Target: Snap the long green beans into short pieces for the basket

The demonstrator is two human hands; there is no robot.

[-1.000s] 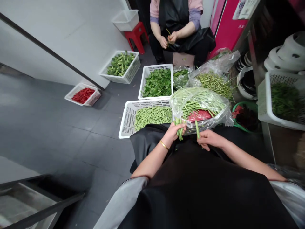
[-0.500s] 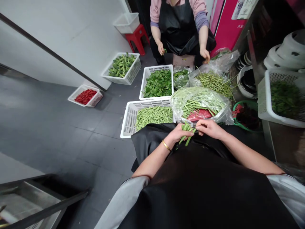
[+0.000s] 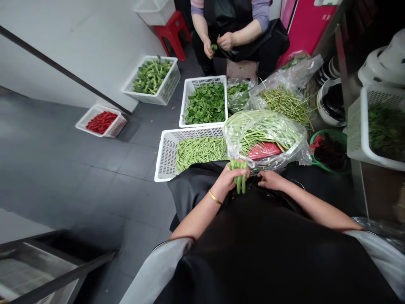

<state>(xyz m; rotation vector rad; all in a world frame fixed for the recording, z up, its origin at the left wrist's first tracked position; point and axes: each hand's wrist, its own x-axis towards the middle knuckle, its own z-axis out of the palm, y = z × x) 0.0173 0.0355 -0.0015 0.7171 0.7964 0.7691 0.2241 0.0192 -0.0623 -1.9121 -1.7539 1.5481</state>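
A: Where are the beans [image 3: 239,182]?
B: Just right of frame centre, clasped in left hand [image 3: 230,176]; right hand [image 3: 271,180] curled, can't tell if holding anything
A: Handling?
B: Probably light, stiff, snappable; grip mid-bundle

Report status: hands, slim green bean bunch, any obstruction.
Left hand gripping slim green bean bunch. Right hand apart, apparently empty. Possible obstruction: transparent plastic bag of green beans beyond hands.

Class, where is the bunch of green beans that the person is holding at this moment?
In the head view, the bunch of green beans is just right of centre, in the person's left hand, near the clear plastic bag's closest edge.
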